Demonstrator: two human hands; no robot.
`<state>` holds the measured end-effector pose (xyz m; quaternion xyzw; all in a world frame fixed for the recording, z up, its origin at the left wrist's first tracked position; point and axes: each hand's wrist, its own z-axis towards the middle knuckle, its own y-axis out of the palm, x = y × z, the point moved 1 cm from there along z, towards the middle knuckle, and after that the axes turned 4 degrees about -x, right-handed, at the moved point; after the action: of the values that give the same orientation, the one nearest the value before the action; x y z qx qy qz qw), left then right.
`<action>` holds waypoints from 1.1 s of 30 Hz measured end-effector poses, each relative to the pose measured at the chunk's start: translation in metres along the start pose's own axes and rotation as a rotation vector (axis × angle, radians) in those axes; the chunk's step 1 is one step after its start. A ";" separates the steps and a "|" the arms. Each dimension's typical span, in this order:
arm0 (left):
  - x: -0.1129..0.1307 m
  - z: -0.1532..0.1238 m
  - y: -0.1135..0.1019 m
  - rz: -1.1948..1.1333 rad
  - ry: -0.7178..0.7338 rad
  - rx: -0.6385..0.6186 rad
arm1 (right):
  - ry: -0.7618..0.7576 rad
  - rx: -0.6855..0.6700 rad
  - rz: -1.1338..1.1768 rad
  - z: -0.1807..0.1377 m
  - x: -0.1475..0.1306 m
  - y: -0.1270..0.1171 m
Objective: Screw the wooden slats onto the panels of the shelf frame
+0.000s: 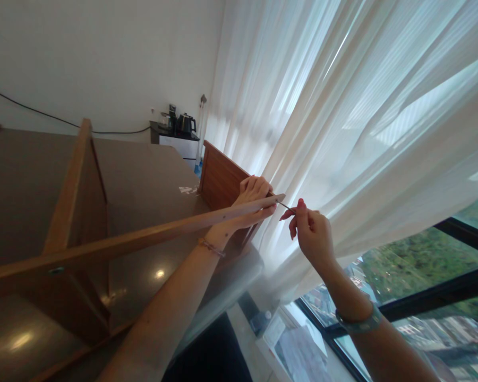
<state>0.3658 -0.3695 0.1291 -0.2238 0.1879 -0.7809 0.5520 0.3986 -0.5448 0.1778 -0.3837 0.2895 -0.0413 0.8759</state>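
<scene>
A long wooden rail [175, 228] runs from the left edge toward the curtain, with a few small holes along it. At its far end it meets an upright wooden panel [223, 178]. My left hand [254, 191] is wrapped around this corner, fingers over the panel and thumb below the rail. Pinched in my right hand [314, 239] is a thin metal rod that looks like a hex key [287, 207]. Its tip reaches the hole at the rail's end; how deep it sits I cannot tell.
The wooden frame, with a crosspiece [69, 185], stands on a glossy brown table [143, 164]. White scraps [188, 189] lie by the panel. A black kettle [186, 123] is on a cabinet behind. Sheer curtains [342, 132] hang close on the right; a white box [295, 345] is below.
</scene>
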 end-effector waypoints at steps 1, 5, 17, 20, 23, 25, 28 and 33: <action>0.000 0.000 0.000 0.000 0.005 0.007 | 0.089 -0.043 0.122 0.000 0.001 0.001; 0.002 0.000 -0.002 -0.004 -0.005 -0.001 | 0.258 -0.235 0.437 0.001 0.006 0.003; 0.003 0.001 -0.006 -0.022 -0.045 -0.050 | -0.404 0.153 -0.835 0.004 0.025 -0.021; 0.003 0.001 -0.006 -0.015 -0.043 -0.053 | -0.494 0.121 -0.929 0.004 0.026 -0.024; 0.002 0.001 -0.005 -0.020 -0.029 -0.022 | -0.503 0.084 -0.905 0.005 0.026 -0.024; 0.002 0.001 -0.005 -0.026 -0.023 -0.005 | -0.510 0.074 -0.883 0.006 0.026 -0.024; 0.003 0.001 -0.005 -0.033 -0.019 0.003 | -0.534 0.066 -0.859 0.010 0.028 -0.024; 0.004 0.001 -0.004 -0.035 -0.039 0.016 | -0.462 0.039 -0.630 0.008 0.029 -0.013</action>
<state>0.3619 -0.3716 0.1327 -0.2381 0.1669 -0.7874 0.5435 0.4287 -0.5576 0.1773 -0.4362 -0.0483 -0.2260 0.8697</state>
